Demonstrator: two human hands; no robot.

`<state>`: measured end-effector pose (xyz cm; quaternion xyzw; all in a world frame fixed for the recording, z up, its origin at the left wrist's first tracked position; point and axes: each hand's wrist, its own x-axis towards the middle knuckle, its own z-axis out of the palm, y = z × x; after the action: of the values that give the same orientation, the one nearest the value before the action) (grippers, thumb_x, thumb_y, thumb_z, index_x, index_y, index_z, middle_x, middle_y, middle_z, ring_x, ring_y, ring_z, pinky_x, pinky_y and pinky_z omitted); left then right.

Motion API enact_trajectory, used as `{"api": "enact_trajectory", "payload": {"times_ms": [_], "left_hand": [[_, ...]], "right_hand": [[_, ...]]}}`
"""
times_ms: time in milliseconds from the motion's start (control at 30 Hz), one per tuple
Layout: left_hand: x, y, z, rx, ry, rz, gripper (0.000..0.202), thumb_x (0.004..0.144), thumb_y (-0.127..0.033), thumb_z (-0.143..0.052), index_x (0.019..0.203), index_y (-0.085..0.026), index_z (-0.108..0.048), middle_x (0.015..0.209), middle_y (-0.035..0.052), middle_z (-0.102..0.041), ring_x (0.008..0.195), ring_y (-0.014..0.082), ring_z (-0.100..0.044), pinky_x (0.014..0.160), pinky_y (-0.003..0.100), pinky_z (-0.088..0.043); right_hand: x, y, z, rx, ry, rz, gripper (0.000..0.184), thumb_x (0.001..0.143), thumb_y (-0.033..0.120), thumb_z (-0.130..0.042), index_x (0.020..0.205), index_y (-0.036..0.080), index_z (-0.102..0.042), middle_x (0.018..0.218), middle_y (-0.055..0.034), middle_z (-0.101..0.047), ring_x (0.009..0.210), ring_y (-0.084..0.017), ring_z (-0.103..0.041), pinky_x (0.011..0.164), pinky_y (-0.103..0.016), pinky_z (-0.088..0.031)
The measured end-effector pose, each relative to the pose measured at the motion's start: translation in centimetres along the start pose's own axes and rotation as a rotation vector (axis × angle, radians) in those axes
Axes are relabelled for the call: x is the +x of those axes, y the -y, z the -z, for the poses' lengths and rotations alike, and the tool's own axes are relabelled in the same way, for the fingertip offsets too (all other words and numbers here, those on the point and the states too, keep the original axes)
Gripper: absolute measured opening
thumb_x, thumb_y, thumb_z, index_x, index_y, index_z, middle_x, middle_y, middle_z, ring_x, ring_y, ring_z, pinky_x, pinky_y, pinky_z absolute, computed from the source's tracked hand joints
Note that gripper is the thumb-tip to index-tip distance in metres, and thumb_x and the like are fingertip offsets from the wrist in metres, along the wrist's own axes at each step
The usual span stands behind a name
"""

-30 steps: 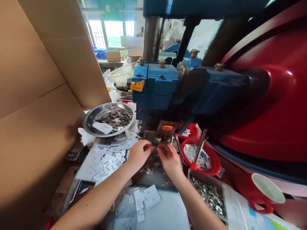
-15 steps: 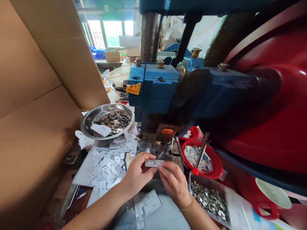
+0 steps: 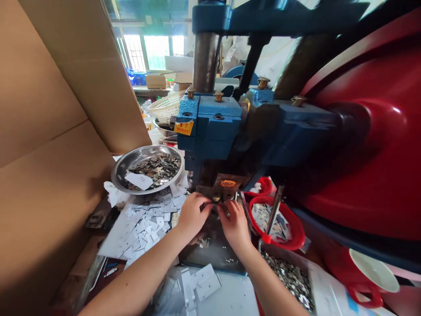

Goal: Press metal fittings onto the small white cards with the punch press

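Note:
My left hand point(image 3: 194, 215) and my right hand point(image 3: 234, 221) are side by side under the head of a blue press point(image 3: 219, 138). Thumbs and fingers of both are closed on a small flat metal plate point(image 3: 215, 202), of which only a thin dark edge shows between the fingertips. The fingers hide the rest of it, so I cannot tell how it sits against the die. A dark metal tool block with an orange mark point(image 3: 228, 183) is just above the fingertips. Below the hands, small metal scraps lie on the dark press bed point(image 3: 213, 256).
Left of the press are loose metal plates point(image 3: 144, 232) and a steel bowl point(image 3: 118, 175) of small parts. To the right stand a red basket point(image 3: 297, 235) of plates, a bin of shiny pieces point(image 3: 289, 276) and a red mug point(image 3: 365, 296). A large red flywheel point(image 3: 378, 175) fills the right side.
Both hands have moved forward and up in the view, carrying the metal plate from in front of the die to under the press head. The plate has turned nearly edge-on.

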<state>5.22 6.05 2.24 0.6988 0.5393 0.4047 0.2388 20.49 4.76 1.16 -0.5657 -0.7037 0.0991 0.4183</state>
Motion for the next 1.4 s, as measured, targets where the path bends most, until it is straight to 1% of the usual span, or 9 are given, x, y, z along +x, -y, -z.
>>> {"api": "enact_trajectory", "payload": {"times_ms": [333, 467, 600, 700, 800, 900, 1067, 1267, 1400], "left_hand": [[2.0, 1.8, -1.7, -0.092, 0.101, 0.062, 0.025, 0.078, -0.013, -0.059, 0.101, -0.018, -0.065, 0.099, 0.0055, -0.066, 0.094, 0.0208, -0.061, 0.086, 0.034, -0.047], [2.1, 1.8, -1.0, -0.099, 0.088, 0.045, 0.029, 0.078, -0.016, -0.061, 0.107, -0.019, -0.063, 0.107, 0.0059, -0.064, 0.102, 0.0218, -0.058, 0.091, 0.035, -0.044], [0.1, 1.8, 2.0, -0.017, 0.010, 0.047, 0.019, 0.082, -0.024, -0.058, 0.100, -0.020, -0.063, 0.104, 0.0047, -0.063, 0.100, 0.0218, -0.057, 0.089, 0.035, -0.043], [-2.6, 1.8, 3.9, 0.124, 0.140, 0.093, 0.015, 0.086, -0.025, -0.051, 0.082, -0.022, -0.065, 0.084, 0.0006, -0.066, 0.079, 0.0185, -0.060, 0.073, 0.030, -0.045], [-5.0, 1.6, 4.1, 0.268, 0.292, 0.095, 0.013, 0.085, -0.025, -0.054, 0.083, -0.025, -0.067, 0.084, 0.0004, -0.066, 0.083, 0.0201, -0.059, 0.075, 0.031, -0.044], [-6.1, 1.2, 3.5, 0.410, 0.318, 0.088, 0.013, 0.085, -0.029, -0.056, 0.093, -0.025, -0.066, 0.091, 0.0026, -0.066, 0.090, 0.0233, -0.058, 0.080, 0.035, -0.043], [-6.3, 1.3, 3.3, 0.555, 0.288, 0.098, 0.012, 0.084, -0.028, -0.058, 0.094, -0.023, -0.063, 0.091, 0.0042, -0.061, 0.091, 0.0248, -0.056, 0.080, 0.037, -0.042], [-6.7, 1.7, 3.7, 0.494, 0.299, 0.095, 0.003, 0.082, -0.022, -0.060, 0.085, -0.023, -0.061, 0.091, 0.0026, -0.058, 0.090, 0.0218, -0.055, 0.080, 0.033, -0.042], [-7.0, 2.1, 4.0, 0.467, 0.248, 0.118, 0.006, 0.082, -0.024, -0.059, 0.088, -0.022, -0.060, 0.092, 0.0036, -0.057, 0.090, 0.0223, -0.055, 0.082, 0.035, -0.042]], "right_hand": [[1.7, -2.0, -2.0, 0.157, -0.014, -0.137, 0.015, 0.078, 0.033, -0.050, 0.080, 0.019, -0.057, 0.088, -0.0072, -0.057, 0.085, -0.023, -0.056, 0.077, -0.037, -0.047], [1.4, -1.8, -1.8, 0.174, -0.027, -0.143, 0.019, 0.080, 0.037, -0.049, 0.080, 0.019, -0.057, 0.089, -0.0073, -0.058, 0.083, -0.022, -0.056, 0.075, -0.036, -0.047], [0.1, -1.7, -0.1, 0.227, -0.055, -0.161, 0.022, 0.083, 0.039, -0.050, 0.089, 0.020, -0.059, 0.094, -0.0073, -0.059, 0.084, -0.021, -0.057, 0.070, -0.033, -0.048], [-1.3, -1.7, 1.4, 0.252, -0.055, -0.189, 0.019, 0.083, 0.038, -0.052, 0.085, 0.021, -0.061, 0.089, -0.0058, -0.060, 0.082, -0.020, -0.058, 0.069, -0.032, -0.049], [-2.7, -1.9, 2.4, 0.231, -0.021, -0.252, 0.021, 0.082, 0.039, -0.051, 0.082, 0.022, -0.063, 0.086, -0.0052, -0.062, 0.079, -0.020, -0.059, 0.069, -0.032, -0.049], [-3.9, -2.3, 2.7, 0.192, 0.025, -0.292, 0.024, 0.083, 0.041, -0.049, 0.083, 0.022, -0.064, 0.087, -0.0055, -0.063, 0.080, -0.021, -0.060, 0.072, -0.033, -0.049], [-5.9, -3.1, 3.7, 0.101, 0.062, -0.209, 0.024, 0.086, 0.038, -0.047, 0.086, 0.021, -0.063, 0.087, -0.0063, -0.066, 0.085, -0.022, -0.061, 0.079, -0.035, -0.048], [-8.1, -2.9, 4.8, -0.032, 0.311, -0.039, 0.023, 0.091, 0.034, -0.045, 0.089, 0.022, -0.065, 0.087, -0.0045, -0.067, 0.083, -0.020, -0.062, 0.076, -0.033, -0.049], [-8.4, -3.1, 4.7, -0.134, 0.308, 0.006, 0.025, 0.093, 0.030, -0.041, 0.089, 0.020, -0.064, 0.086, -0.0053, -0.066, 0.082, -0.020, -0.062, 0.075, -0.034, -0.049]]}}
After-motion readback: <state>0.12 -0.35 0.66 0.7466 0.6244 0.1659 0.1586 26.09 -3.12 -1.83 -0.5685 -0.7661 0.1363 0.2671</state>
